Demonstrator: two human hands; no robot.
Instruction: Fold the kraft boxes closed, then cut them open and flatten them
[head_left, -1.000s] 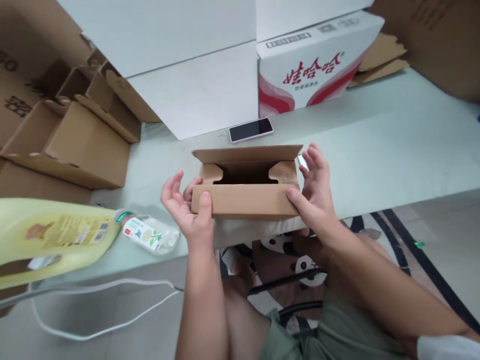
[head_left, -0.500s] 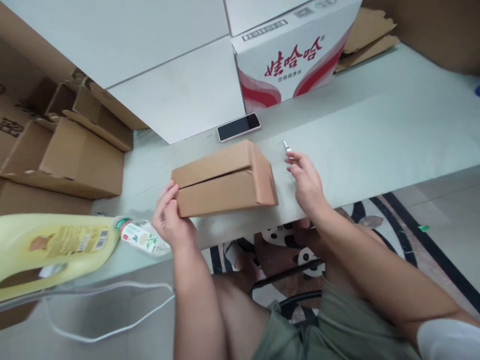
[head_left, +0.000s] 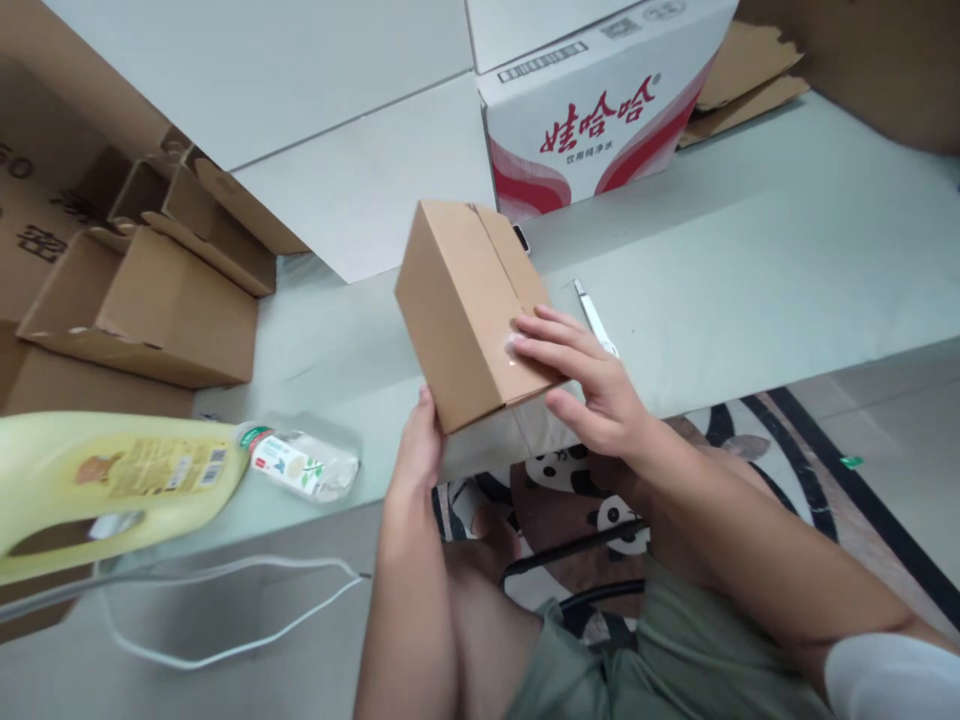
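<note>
A brown cardboard box (head_left: 469, 310) is tilted up over the near edge of the pale table, with a seam along its upper face. My left hand (head_left: 420, 445) grips its lower left corner; most of those fingers are hidden behind the box. My right hand (head_left: 589, 375) lies on the near end of the seam, fingers stretched out and spread, beside a small shiny patch. A slim white-handled cutter (head_left: 595, 318) lies on the table just beyond my right hand. Behind the box, only one end of a phone (head_left: 521, 238) shows.
White cartons (head_left: 375, 170) and a red-and-white carton (head_left: 600, 140) stand at the back. Open brown boxes (head_left: 180, 305) are at the left. A yellow jug (head_left: 150, 475) and a clear bottle (head_left: 304, 465) lie at the front left. A white cable (head_left: 247, 655) hangs below.
The box has been turned and tilted, its far end raised. My right hand has let go of the cutter and moved onto the box. My left hand has shifted right with the box.
</note>
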